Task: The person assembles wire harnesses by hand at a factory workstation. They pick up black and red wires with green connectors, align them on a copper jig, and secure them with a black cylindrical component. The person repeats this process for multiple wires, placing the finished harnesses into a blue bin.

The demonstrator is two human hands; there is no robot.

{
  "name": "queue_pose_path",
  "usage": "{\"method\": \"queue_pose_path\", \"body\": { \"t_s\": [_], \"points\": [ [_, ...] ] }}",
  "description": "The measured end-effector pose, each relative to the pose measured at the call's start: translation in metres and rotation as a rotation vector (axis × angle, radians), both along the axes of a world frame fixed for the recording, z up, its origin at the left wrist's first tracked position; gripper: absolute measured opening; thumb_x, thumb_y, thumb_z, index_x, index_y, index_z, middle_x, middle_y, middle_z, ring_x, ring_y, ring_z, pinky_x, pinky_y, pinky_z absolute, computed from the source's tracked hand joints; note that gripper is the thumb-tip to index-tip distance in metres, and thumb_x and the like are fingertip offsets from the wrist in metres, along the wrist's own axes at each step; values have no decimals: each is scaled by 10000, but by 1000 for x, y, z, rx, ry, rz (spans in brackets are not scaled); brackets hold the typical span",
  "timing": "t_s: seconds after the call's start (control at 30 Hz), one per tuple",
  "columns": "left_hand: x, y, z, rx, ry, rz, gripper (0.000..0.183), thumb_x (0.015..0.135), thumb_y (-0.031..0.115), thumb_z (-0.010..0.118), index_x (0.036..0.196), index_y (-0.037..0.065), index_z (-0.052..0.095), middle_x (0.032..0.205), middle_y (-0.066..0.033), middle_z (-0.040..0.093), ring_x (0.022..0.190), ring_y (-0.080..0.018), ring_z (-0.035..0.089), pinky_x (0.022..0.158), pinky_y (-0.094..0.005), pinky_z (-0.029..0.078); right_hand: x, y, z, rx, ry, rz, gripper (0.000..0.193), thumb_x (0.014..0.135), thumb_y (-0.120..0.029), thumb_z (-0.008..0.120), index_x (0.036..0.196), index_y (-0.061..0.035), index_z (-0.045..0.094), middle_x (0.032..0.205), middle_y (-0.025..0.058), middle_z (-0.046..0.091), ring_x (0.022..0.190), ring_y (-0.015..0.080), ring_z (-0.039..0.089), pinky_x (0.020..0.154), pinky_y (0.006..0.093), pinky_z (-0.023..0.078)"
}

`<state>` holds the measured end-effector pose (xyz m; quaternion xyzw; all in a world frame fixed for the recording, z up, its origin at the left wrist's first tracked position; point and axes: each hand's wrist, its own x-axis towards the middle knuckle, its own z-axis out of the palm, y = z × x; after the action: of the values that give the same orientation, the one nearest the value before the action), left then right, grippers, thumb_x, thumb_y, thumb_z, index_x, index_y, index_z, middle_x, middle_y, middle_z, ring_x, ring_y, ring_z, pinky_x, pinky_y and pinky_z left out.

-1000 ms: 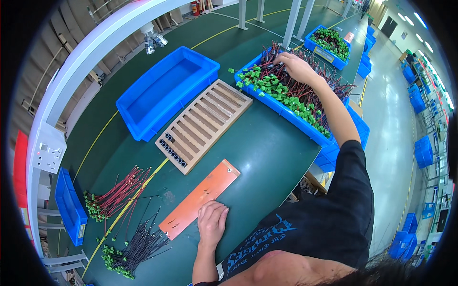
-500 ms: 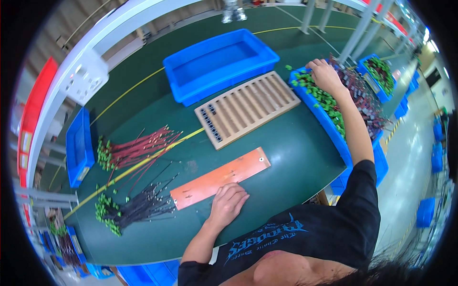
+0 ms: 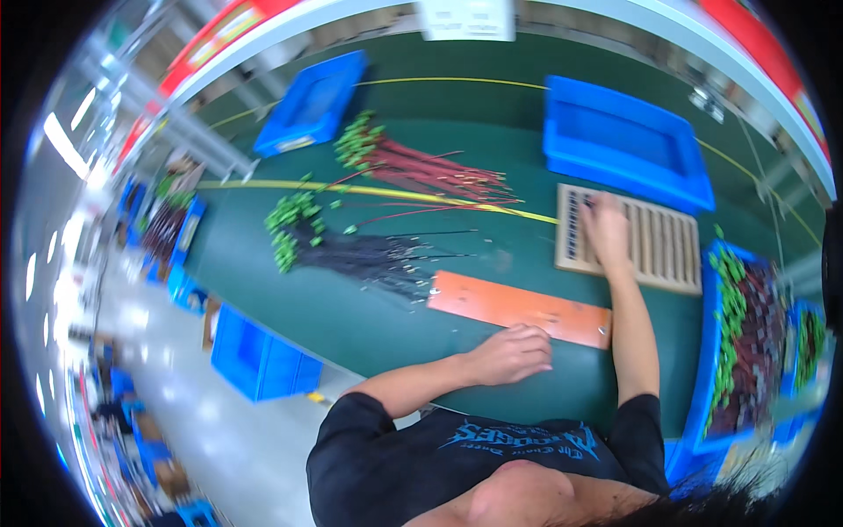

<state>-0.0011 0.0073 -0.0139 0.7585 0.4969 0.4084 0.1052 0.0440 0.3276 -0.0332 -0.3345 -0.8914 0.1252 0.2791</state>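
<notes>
My right hand is over the left part of a slotted wooden rack, fingertips pinched down at a slot beside a row of small dark round parts. Whatever is between those fingertips is too small and blurred to name. My left hand rests on the green table with curled fingers, by the front edge of an orange board. Its palm side is hidden. Left of the board lies a bundle of black wires with green ends; behind it is a bundle of red wires, also with green ends.
A blue bin stands behind the rack, and a smaller blue bin at the back left. To the right is a blue bin full of dark red wires with green ends. Yellow tape crosses the table. Blue crates stand below its left edge.
My right hand has come left from the full blue bin to the rack. The left hand stays near the orange board's front edge. The whole view has turned toward the left.
</notes>
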Motion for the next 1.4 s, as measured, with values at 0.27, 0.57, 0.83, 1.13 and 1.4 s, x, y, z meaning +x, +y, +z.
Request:
{"method": "queue_pose_path", "body": {
  "t_s": [0.27, 0.57, 0.83, 1.13, 1.4],
  "points": [
    [-95, -17, 39, 168, 332, 405, 181, 784, 27, 705, 958, 79, 711, 994, -54, 704, 947, -282, 679, 801, -408, 542, -2, -16, 0, 2, 168, -7, 240, 983, -239, 682, 992, -5, 628, 996, 206, 660, 858, 402, 667, 723, 515, 531],
    [-252, 11, 40, -166, 843, 548, 264, 790, 105, 668, 1050, 60, 676, 954, -62, 667, 1001, -256, 632, 844, -381, 518, -5, -13, 7, -117, 222, -57, 247, 1006, -279, 653, 1002, -40, 589, 919, 163, 678, 817, 384, 673, 706, 495, 521],
    [-236, 48, 42, -38, 962, 317, 225, 816, 135, 619, 1017, 69, 696, 911, -49, 639, 937, -222, 639, 797, -367, 529, -1, -17, 10, -102, 144, -44, 230, 988, -281, 669, 1002, -58, 610, 947, 126, 679, 858, 368, 681, 700, 505, 527],
    [-255, 33, 38, -205, 675, 522, 88, 847, 127, 710, 911, 66, 712, 880, -89, 660, 834, -323, 692, 701, -454, 574, -3, -20, 14, -114, 140, -42, 238, 979, -304, 672, 1003, -77, 602, 959, 114, 677, 863, 375, 685, 697, 518, 530],
    [-242, 57, 28, -203, 794, 563, 192, 812, 45, 640, 995, 61, 694, 910, -98, 669, 880, -317, 707, 713, -449, 582, -3, -18, 12, -114, 158, -31, 217, 974, -285, 674, 1005, -82, 606, 963, 114, 683, 867, 372, 691, 693, 518, 534]
  ]
}}
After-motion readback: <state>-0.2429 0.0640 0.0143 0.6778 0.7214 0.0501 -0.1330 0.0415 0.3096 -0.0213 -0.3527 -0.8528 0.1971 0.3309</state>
